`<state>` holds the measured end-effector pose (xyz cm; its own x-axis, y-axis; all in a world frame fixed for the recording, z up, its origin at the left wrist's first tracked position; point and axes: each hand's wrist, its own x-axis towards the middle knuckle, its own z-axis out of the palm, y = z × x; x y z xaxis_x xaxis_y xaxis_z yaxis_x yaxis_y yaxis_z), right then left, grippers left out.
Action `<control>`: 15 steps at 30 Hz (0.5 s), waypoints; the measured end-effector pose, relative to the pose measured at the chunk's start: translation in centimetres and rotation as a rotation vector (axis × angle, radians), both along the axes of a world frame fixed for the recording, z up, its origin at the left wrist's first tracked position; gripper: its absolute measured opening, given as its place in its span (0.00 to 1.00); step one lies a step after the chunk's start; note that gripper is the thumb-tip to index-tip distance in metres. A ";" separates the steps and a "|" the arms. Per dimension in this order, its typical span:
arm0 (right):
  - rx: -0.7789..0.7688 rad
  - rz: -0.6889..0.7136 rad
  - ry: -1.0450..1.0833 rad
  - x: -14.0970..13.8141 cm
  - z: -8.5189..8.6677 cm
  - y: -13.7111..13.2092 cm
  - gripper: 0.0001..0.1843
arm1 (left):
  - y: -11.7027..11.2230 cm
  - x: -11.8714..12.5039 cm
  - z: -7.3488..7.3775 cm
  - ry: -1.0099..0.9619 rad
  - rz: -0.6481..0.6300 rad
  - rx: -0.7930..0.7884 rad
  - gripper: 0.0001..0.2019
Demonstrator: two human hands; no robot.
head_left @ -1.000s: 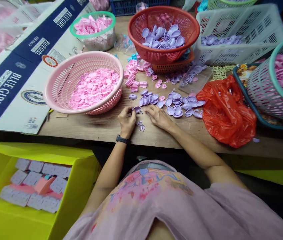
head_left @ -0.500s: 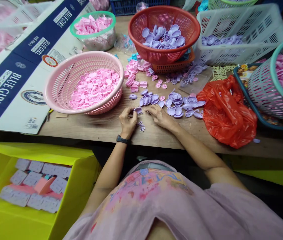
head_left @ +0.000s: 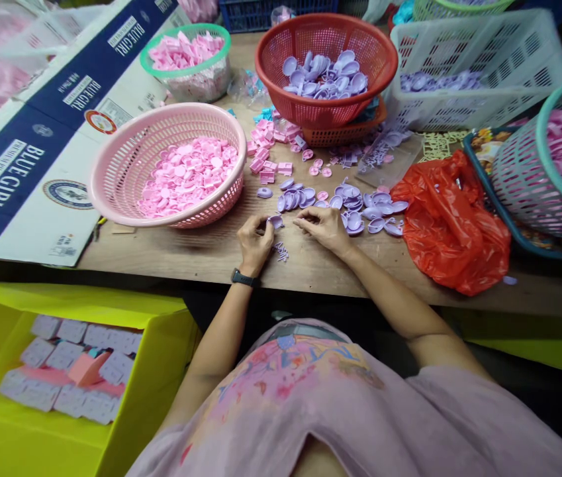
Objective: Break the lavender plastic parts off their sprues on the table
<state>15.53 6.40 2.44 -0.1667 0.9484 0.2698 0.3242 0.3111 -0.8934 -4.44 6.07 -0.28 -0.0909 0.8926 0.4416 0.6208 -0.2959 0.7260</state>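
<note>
My left hand (head_left: 253,240) rests on the wooden table (head_left: 196,252) and pinches a small purple shell-shaped plastic piece (head_left: 275,221) at its fingertips. My right hand (head_left: 325,228) lies just to the right of it, fingers curled and pinched together, pointing toward that piece; what it holds, if anything, is too small to make out. A small purple sprue piece (head_left: 280,251) lies on the table between the wrists. A scatter of purple shell pieces (head_left: 355,207) lies just beyond my right hand.
A pink basket (head_left: 112,192) of pink pieces stands at the left, a red basket (head_left: 271,73) of purple pieces behind. Loose pink pieces (head_left: 267,154), an orange plastic bag (head_left: 454,218), a white crate (head_left: 484,106), a teal basket (head_left: 539,146), a flattened carton (head_left: 22,165) and a yellow box (head_left: 151,331) surround them.
My right hand has lifted slightly and drawn its fingers into a pinch near the purple piece. The left hand stays in place, still pinching the piece.
</note>
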 end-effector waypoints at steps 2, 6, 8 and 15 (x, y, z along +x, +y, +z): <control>-0.029 -0.016 0.027 0.0 0.0 0.0 0.12 | 0.0 0.0 0.1 0.004 -0.010 0.012 0.07; -0.122 -0.002 0.133 -0.1 -0.4 0.3 0.16 | 0.0 0.1 0.1 0.019 -0.028 0.041 0.06; -0.179 -0.001 0.232 -0.2 -0.7 0.5 0.17 | -0.1 0.1 0.1 0.028 -0.029 0.031 0.07; -0.292 0.019 0.422 -1.1 -1.6 0.5 0.21 | -0.2 0.4 -0.2 0.011 -0.036 0.013 0.08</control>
<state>14.45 6.92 0.88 -0.1185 0.9921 0.0421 -0.0869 0.0318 -0.9957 -4.07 5.85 -0.44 -0.0535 0.8895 0.4538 0.6173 -0.3278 0.7152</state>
